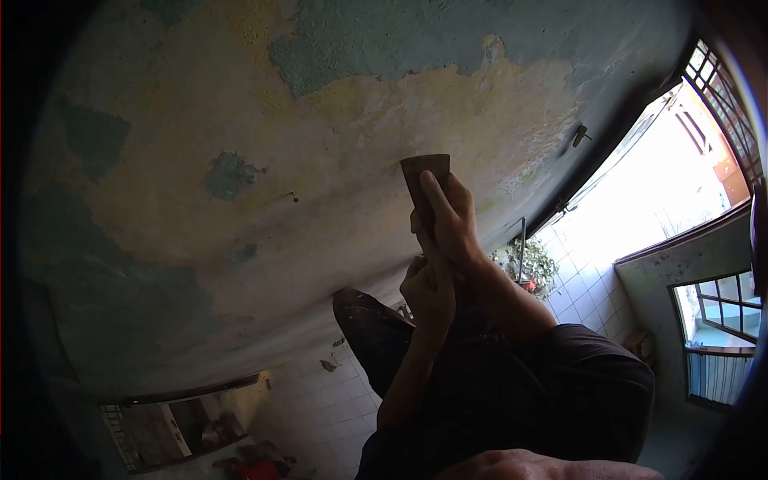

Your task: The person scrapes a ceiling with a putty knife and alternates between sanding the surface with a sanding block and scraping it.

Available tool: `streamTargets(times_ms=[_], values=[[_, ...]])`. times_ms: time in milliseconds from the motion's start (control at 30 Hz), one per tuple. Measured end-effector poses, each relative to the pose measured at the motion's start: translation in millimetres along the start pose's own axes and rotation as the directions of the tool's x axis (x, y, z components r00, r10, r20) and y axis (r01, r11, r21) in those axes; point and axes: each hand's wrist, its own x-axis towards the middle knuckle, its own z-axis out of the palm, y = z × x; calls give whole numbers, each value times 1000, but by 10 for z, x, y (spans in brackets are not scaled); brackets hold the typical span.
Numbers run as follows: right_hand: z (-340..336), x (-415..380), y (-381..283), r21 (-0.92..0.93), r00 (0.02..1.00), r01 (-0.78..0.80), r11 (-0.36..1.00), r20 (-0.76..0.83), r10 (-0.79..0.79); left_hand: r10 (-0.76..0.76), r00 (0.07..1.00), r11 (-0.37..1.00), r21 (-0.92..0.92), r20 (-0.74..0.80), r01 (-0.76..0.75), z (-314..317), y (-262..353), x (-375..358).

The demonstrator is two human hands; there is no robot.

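Both my hands are on a paint scraper (418,182), its wide dark blade pointing up and its edge right at the wall (336,120) in this view. My right hand (454,220) grips the upper part, with the thumb pressed flat along the blade. Lower down, my left hand (430,298) is closed round the handle end, which the fingers mostly hide. Patches of green paint (360,44) remain on the wall, around a bare yellowish-beige area with ragged paint edges. A smaller green patch (228,174) lies left of the blade.
A small nail or hook (295,199) sticks out of the wall. My bent knee (352,308) is close to the wall's base. Pale tiles (320,408) cover the floor. To the right are a bright doorway (648,184), a leafy plant (538,268) and a barred window (724,312).
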Motion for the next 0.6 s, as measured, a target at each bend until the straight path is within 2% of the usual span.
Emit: streamTargets(times_ms=[67,133,167,233,367,433,533,600], values=[[11,4,37,6,1000,11,1000,5,-11,-26,1000,1000,9,-13,26,-9,2,-11],[18,1,49,16,1000,4,1000,4,-4,-150,988,988,21,-24,150,-19,43,-15],[26,-2,54,26,1000,-2,1000,7,1,-152,988,988,22,-22,153,-24,19,-22],[44,0,34,38,1000,-10,999,1,10,-52,999,999,-10,-13,52,-23,-38,-16],[71,11,30,67,1000,-10,998,-4,10,-60,998,998,-8,-33,60,-36,-55,20],[77,24,46,69,1000,-2,998,-9,2,40,999,999,6,-19,-40,-57,-70,74],[123,48,45,67,999,34,997,-28,-33,65,998,995,68,16,-66,-93,-132,111],[154,64,5,59,997,63,996,-45,-61,57,998,997,47,22,-58,-141,-15,193]])
